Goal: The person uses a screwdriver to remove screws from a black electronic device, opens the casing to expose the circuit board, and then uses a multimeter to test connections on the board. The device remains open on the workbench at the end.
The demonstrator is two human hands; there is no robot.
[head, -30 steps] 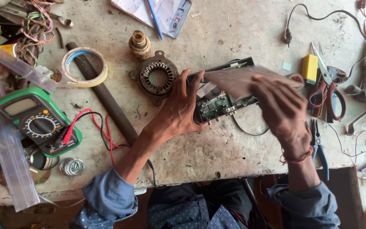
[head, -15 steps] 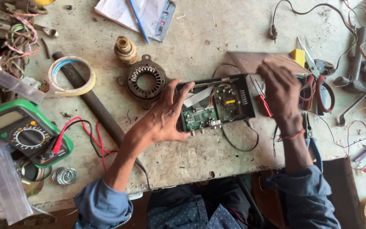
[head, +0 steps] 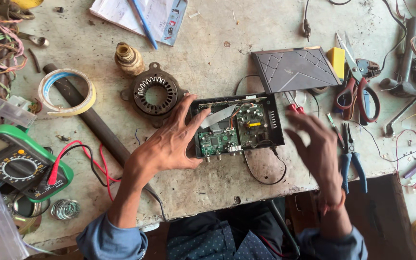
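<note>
Fingers (head: 188, 113) of the left hand (head: 169, 144) are spread flat against the left edge of the open electronics box (head: 237, 126), pinning it to the desk (head: 217, 72), not gripping. The right hand (head: 316, 144) hovers just right of the box, fingers splayed and empty; it is motion-blurred, so I can't tell whether a fingertip touches the box.

Change: a second ago the right hand had the dark lid (head: 294, 69) over the box; half a second ago it held a red-handled tool at the boards. Now the lid lies on the desk beyond the right hand, and the green circuit boards (head: 217, 141) are fully exposed. The red-handled tool (head: 292, 107) lies between box and lid.

Around: beyond the left fingers, a motor stator ring (head: 155, 95). Further left, a dark rod (head: 92, 120), a tape roll (head: 66, 92) and a green multimeter (head: 18, 161) with red and black leads. Right of the right hand, blue-handled pliers (head: 352, 156) and red-handled scissors (head: 357, 84).

A black cable (head: 261, 175) loops from the box toward the desk edge, in the way of sliding the box closer.
</note>
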